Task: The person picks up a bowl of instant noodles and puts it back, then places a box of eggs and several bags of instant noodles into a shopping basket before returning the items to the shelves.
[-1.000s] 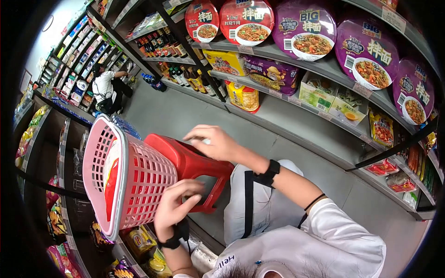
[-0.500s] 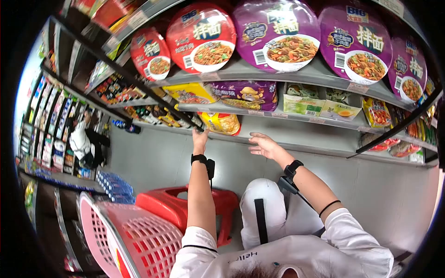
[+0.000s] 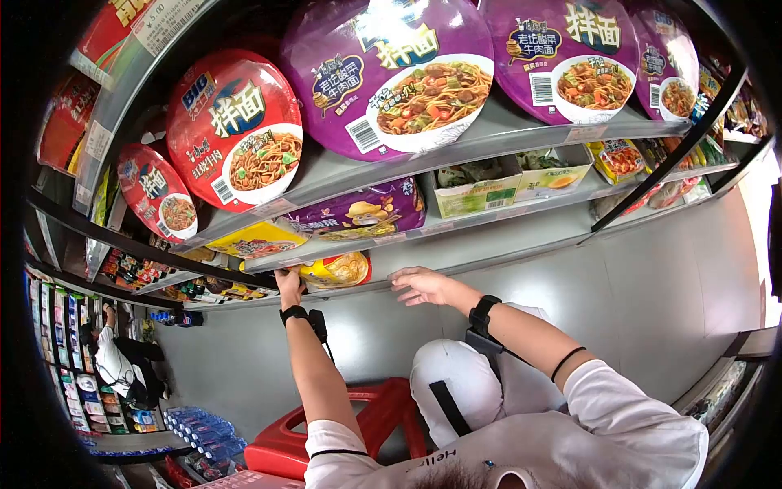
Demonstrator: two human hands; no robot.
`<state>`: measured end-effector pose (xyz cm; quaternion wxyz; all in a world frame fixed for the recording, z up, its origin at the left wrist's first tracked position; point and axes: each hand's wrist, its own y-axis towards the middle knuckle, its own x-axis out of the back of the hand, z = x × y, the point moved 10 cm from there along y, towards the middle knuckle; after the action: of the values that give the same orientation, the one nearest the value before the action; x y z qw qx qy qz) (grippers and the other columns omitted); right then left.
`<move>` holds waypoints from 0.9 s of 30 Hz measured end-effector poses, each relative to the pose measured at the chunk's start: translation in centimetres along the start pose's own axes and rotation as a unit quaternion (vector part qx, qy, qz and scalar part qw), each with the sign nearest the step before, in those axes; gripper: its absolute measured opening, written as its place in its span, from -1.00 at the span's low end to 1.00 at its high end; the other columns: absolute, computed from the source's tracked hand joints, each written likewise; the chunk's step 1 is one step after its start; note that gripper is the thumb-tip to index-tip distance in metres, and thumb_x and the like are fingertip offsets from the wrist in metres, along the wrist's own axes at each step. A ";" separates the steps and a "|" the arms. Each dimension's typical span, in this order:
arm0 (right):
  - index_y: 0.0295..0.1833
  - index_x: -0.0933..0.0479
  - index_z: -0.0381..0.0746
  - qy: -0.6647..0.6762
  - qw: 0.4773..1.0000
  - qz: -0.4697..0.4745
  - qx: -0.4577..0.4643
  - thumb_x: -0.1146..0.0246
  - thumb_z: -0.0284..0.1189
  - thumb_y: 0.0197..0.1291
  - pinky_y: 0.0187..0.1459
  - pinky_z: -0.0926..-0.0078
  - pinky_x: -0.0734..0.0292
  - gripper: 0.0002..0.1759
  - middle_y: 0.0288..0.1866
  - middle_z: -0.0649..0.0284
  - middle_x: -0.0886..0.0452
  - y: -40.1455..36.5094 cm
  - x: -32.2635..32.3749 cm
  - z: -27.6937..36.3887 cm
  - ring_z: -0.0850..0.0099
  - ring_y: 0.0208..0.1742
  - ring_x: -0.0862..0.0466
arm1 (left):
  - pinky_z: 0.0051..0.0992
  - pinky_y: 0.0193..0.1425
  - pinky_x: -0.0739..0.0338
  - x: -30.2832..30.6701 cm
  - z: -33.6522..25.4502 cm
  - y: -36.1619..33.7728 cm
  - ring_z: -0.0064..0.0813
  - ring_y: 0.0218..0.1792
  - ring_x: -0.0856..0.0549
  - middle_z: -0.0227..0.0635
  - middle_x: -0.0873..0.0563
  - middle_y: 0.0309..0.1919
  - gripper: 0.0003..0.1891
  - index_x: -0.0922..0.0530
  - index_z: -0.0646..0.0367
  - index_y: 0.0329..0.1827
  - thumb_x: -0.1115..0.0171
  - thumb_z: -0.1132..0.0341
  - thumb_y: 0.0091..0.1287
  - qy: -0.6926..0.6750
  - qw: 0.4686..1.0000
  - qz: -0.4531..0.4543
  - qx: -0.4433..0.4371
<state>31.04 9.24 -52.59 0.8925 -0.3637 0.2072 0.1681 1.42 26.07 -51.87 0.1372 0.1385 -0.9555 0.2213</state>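
A yellow noodle pack point(image 3: 336, 270) with a bowl of noodles printed on it lies on the bottom shelf. My left hand point(image 3: 290, 285) is right at its left end, beside the dark shelf post; its fingertips are partly hidden there. Off the pack's right end, my right hand point(image 3: 422, 286) is held over the shelf edge with fingers apart and nothing in them. On the shelf above lie a purple noodle pack point(image 3: 358, 211) and another yellow pack point(image 3: 259, 240). Both wrists wear black straps.
Large red noodle bowls point(image 3: 235, 130) and purple noodle bowls point(image 3: 387, 77) line the upper shelf. Open cartons point(image 3: 479, 196) stand right of the purple pack. A red stool point(image 3: 314, 428) is by my left arm, near bottled water point(image 3: 204, 432). Another person point(image 3: 122, 359) is farther down the aisle.
The view has swung, so the shelf appears lower and farther left. My left hand has come right up to the yellow pack's left end. My right hand stays spread to its right.
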 end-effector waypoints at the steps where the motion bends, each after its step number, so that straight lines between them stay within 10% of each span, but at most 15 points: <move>1: 0.25 -0.26 -0.15 -0.002 1.000 -0.001 0.000 -0.10 -0.29 0.21 0.07 0.32 -0.40 -0.50 0.22 0.15 -0.33 0.2 0.1 -0.1 0.22 0.14 -0.44 | -0.25 -0.21 -0.35 0.3 -0.5 -0.1 -0.33 -0.01 -0.41 -0.30 -0.41 0.09 -0.44 -0.14 -0.05 0.26 -0.18 0.32 0.23 0.003 1.000 -0.020 -0.013; 3: 0.25 -0.27 -0.15 -0.004 1.000 -0.003 -0.002 -0.09 -0.29 0.21 0.07 0.32 -0.40 -0.51 0.23 0.14 -0.33 0.4 0.0 -0.1 0.22 0.14 -0.44 | -0.59 -0.53 -0.40 1.3 -0.7 0.0 -0.49 -0.31 -0.55 -0.36 -0.57 -0.12 -0.62 -0.33 0.10 0.12 -0.15 0.35 0.25 0.011 0.997 -0.060 -0.038; 9: 0.23 -0.29 -0.17 -0.019 1.000 0.008 0.001 -0.08 -0.27 0.22 0.07 0.32 -0.40 -0.53 0.24 0.11 -0.31 0.9 -0.3 -0.2 0.19 0.14 -0.43 | -0.62 -0.60 -0.46 1.0 0.1 1.6 -0.64 -0.56 -0.50 -0.41 -0.55 -0.38 -0.87 -0.43 0.22 -0.10 -0.01 0.44 0.32 -0.090 0.989 -0.035 -0.113; 21: 0.43 0.27 -0.01 -0.046 0.990 -0.129 0.043 -0.38 -0.29 -0.04 0.11 0.08 -0.40 0.09 0.38 0.01 -0.02 1.2 0.1 2.0 0.09 0.24 -0.32 | -0.43 -0.24 -0.64 0.4 5.0 -8.5 -0.53 -0.26 -0.59 -0.38 -0.54 -0.27 -0.98 -0.40 0.21 -0.30 0.00 0.50 0.27 -0.201 0.962 -0.034 -0.184; 24: 0.43 0.25 0.03 -0.074 0.984 -0.139 0.079 -0.43 -0.23 -0.12 0.11 0.11 -0.41 0.14 0.41 0.02 0.07 0.9 0.7 3.3 0.11 0.26 -0.30 | -0.39 -0.15 -0.63 -1.2 4.9 -11.0 -0.49 -0.19 -0.60 -0.34 -0.55 -0.22 -0.91 -0.43 0.26 -0.20 0.00 0.53 0.27 -0.191 0.955 -0.015 -0.227; 27: 0.34 -0.04 -0.08 -0.069 0.981 -0.147 0.102 -0.43 -0.24 -0.14 -0.01 0.18 -0.48 -0.05 0.24 0.12 -0.29 0.7 1.2 3.4 0.22 0.14 -0.43 | -0.40 -0.10 -0.62 -2.5 4.4 -14.9 -0.46 -0.18 -0.60 -0.29 -0.55 -0.20 -0.91 -0.42 0.32 -0.20 0.02 0.57 0.27 -0.206 0.942 -0.013 -0.263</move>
<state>32.61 12.40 -51.38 0.9521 -0.2845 0.1057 0.0377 7.72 11.70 -50.78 -0.0287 0.1528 -0.9852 -0.0727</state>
